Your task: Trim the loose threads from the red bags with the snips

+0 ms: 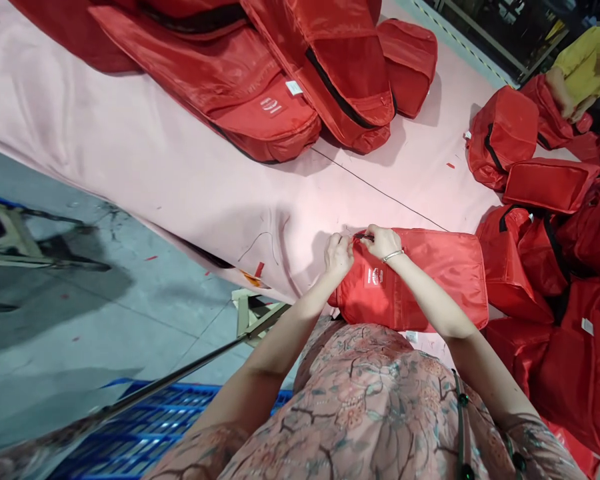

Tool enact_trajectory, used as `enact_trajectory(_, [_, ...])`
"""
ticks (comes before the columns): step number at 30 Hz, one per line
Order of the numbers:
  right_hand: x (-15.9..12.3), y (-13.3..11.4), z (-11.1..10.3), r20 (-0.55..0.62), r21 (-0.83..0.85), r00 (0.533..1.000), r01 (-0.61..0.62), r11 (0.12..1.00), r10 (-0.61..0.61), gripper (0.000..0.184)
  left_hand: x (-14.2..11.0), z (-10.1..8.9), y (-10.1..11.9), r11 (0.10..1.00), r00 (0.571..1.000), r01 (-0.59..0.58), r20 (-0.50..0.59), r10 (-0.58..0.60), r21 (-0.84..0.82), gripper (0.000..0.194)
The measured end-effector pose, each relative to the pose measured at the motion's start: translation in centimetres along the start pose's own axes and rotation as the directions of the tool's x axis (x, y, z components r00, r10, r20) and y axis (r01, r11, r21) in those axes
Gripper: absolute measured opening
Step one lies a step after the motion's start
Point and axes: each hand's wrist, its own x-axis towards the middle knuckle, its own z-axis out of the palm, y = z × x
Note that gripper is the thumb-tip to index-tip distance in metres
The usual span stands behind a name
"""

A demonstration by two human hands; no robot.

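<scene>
A red fabric bag (443, 277) lies flat on the table in front of my body, with a white printed patch near its left end. My left hand (339, 255) is closed at the bag's upper left corner, its fingers pinching the red edge. Close beside it, my right hand (383, 243), with a bracelet on the wrist, is closed on a small dark tool (364, 237) whose tip points at the pinched edge. My fingers cover most of the tool, so its exact kind does not show.
Finished-looking red bags (220, 73) lie across the far side of the pink-covered table (220, 180). More red bags (555, 267) are heaped at the right. A co-worker in yellow (587, 63) handles bags there. A blue plastic pallet (145, 427) is below left.
</scene>
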Motion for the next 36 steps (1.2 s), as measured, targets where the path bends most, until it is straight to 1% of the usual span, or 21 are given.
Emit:
enact_trajectory(6, [1.5, -1.2, -0.3, 0.077, -0.096, 0.997, 0.029, 0.995, -0.022, 0.024, -0.2, -0.1, -0.3, 0.991, 0.995, -0.087, 0.053, 0.082, 0.104, 0.021])
enact_trajectory(9, [2.7, -2.3, -1.1, 0.149, -0.140, 0.989, 0.040, 0.989, -0.019, 0.025, -0.2, -0.2, -0.2, 0.985, 0.992, -0.113, 0.067, 0.105, 0.130, 0.021])
enact_trajectory(12, [4.1, -3.4, -2.0, 0.224, -0.185, 0.974, 0.077, 0.980, -0.034, 0.027, -0.1, -0.3, -0.1, 0.987, 0.992, -0.112, 0.064, 0.105, 0.118, 0.023])
enact_trajectory(14, [4.8, -3.7, -2.4, 0.253, -0.192, 0.967, 0.087, 0.978, -0.036, 0.027, 0.1, -0.4, -0.1, 0.995, 0.997, -0.078, 0.032, 0.076, 0.055, 0.022])
enact_trajectory(15, [5.0, -3.7, -2.4, 0.246, -0.180, 0.969, 0.083, 0.980, -0.037, 0.025, 0.1, -0.5, -0.2, 0.999, 0.999, -0.046, 0.013, 0.046, -0.007, 0.020])
enact_trajectory(17, [4.8, -3.0, -2.3, 0.173, -0.109, 0.984, 0.054, 0.993, -0.034, 0.020, 0.0, -0.7, -0.8, 0.975, 0.998, 0.057, -0.003, -0.059, -0.213, 0.017])
enact_trajectory(18, [4.4, -2.4, -2.1, 0.117, -0.050, 0.993, 0.034, 0.998, -0.028, 0.020, -0.2, -0.8, -1.2, 0.930, 0.992, 0.123, 0.012, -0.126, -0.346, 0.016])
enact_trajectory(19, [3.8, -1.6, -1.8, 0.060, 0.023, 0.998, 0.017, 1.000, -0.018, 0.020, -0.5, -1.0, -1.6, 0.857, 0.979, 0.195, 0.048, -0.196, -0.478, 0.017])
enact_trajectory(21, [2.1, 0.0, -0.8, -0.031, 0.207, 0.999, 0.014, 0.978, -0.008, 0.021, -1.7, -1.6, -2.6, 0.664, 0.936, 0.338, 0.163, -0.312, -0.667, 0.022])
enact_trajectory(22, [1.1, 0.9, -0.1, -0.065, 0.309, 0.998, 0.035, 0.951, -0.016, 0.022, -2.4, -1.9, -3.1, 0.576, 0.909, 0.398, 0.223, -0.351, -0.714, 0.025])
enact_trajectory(23, [-0.1, 1.6, 0.6, -0.093, 0.407, 0.995, 0.059, 0.912, -0.023, 0.024, -3.2, -2.2, -3.5, 0.508, 0.884, 0.448, 0.278, -0.376, -0.735, 0.029])
enact_trajectory(24, [-1.3, 2.3, 1.5, -0.114, 0.493, 0.993, 0.078, 0.867, -0.025, 0.025, -4.0, -2.6, -3.7, 0.460, 0.861, 0.487, 0.321, -0.395, -0.743, 0.032])
enact_trajectory(26, [-3.5, 3.1, 3.5, -0.115, 0.603, 0.993, 0.083, 0.793, -0.017, 0.028, -5.6, -3.2, -4.0, 0.415, 0.832, 0.531, 0.362, -0.420, -0.739, 0.037])
enact_trajectory(28, [-5.4, 3.3, 5.3, -0.076, 0.641, 0.997, 0.045, 0.766, 0.005, 0.029, -7.0, -3.5, -3.9, 0.419, 0.824, 0.538, 0.353, -0.443, -0.731, 0.037])
enact_trajectory(29, [-6.2, 3.3, 6.1, -0.058, 0.637, 0.998, 0.026, 0.770, 0.014, 0.029, -7.5, -3.5, -3.7, 0.440, 0.826, 0.534, 0.335, -0.452, -0.722, 0.036])
enact_trajectory(31, [-7.2, 3.0, 7.1, -0.050, 0.605, 0.999, 0.013, 0.796, 0.021, 0.029, -8.4, -3.3, -3.2, 0.526, 0.845, 0.508, 0.274, -0.460, -0.682, 0.033])
enact_trajectory(34, [-7.8, 2.3, 7.2, -0.085, 0.519, 0.996, 0.051, 0.853, -0.008, 0.027, -9.3, -2.5, -2.3, 0.706, 0.894, 0.428, 0.151, -0.422, -0.564, 0.032])
enact_trajectory(36, [-7.9, 1.7, 6.4, -0.101, 0.457, 0.994, 0.087, 0.885, -0.045, 0.024, -9.8, -1.8, -1.9, 0.779, 0.908, 0.392, 0.068, -0.414, -0.489, 0.033])
